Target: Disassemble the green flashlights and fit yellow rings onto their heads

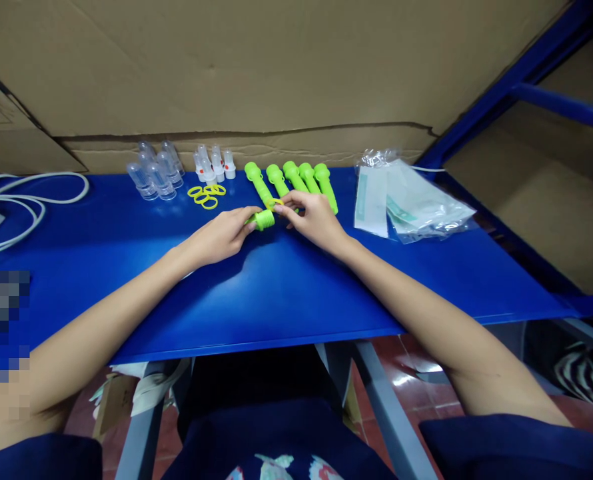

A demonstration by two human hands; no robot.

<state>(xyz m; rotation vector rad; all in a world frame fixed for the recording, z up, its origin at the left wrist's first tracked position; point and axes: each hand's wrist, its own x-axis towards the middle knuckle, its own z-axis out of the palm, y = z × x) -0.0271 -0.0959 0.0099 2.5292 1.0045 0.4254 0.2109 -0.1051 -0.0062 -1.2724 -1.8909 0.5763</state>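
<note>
My left hand [225,235] is closed around a green plastic tube [264,220], its threaded end pointing right. Between the thumb and fingers of my right hand [312,217] is a yellow ring [276,202], held just above that threaded end. Whether ring and tube touch I cannot tell. Behind my hands lies a row of several green flashlight-shaped pieces [257,180], partly covered by my right hand. Several loose yellow rings [209,202] rest to the left, near white-based clear pieces [209,175].
Several clear plastic tubes [162,181] stand at the back left of the blue table [296,287]. Clear bags with printed white sheets [421,203] lie at the right. A white cable [44,193] curls on the far left. Cardboard [256,73] walls the back.
</note>
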